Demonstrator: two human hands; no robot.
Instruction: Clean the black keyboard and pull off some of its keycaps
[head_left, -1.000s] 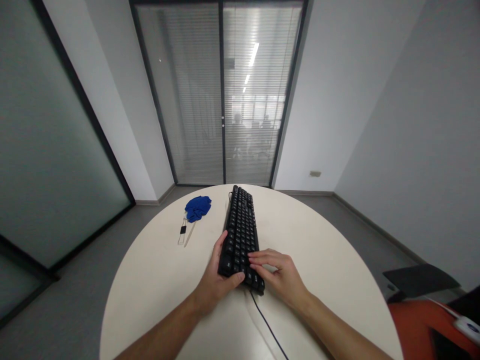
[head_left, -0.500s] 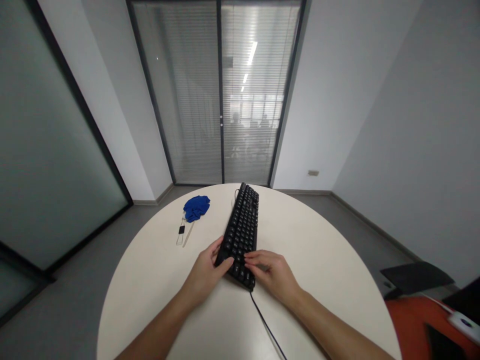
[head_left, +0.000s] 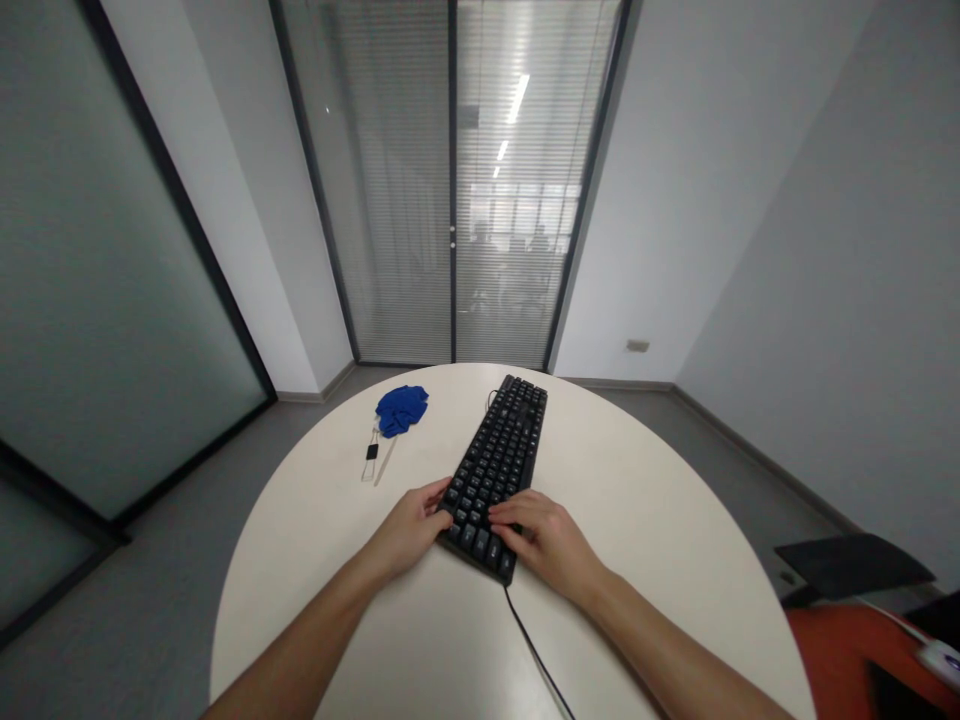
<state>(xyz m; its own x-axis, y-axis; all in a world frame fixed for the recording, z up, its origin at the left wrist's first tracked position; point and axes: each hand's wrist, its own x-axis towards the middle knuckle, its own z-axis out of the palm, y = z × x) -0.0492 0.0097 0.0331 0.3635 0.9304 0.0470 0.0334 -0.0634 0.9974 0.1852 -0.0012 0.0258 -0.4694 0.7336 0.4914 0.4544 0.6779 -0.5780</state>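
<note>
A black keyboard point(head_left: 499, 455) lies lengthwise on the round table, its far end angled to the right. My left hand point(head_left: 409, 530) is closed on its near left edge, thumb on top at the corner keys and fingers at the side. Over the near keys, my right hand point(head_left: 544, 540) has its thumb and fingertips drawn close together, touching the keyboard; anything small between them is hidden. From the near end, a black cable point(head_left: 536, 655) runs toward me.
A crumpled blue cloth point(head_left: 402, 410) lies on the table point(head_left: 645, 510) at the far left. Beside it are a black binder clip point(head_left: 372, 452) and a thin pale stick point(head_left: 386, 462). At the lower right stands a red chair point(head_left: 840, 655) with items on it.
The keyboard's far end has swung to the right and the keyboard looks flatter on the table. My left thumb has drawn back toward the edge. The camera view has shifted slightly.
</note>
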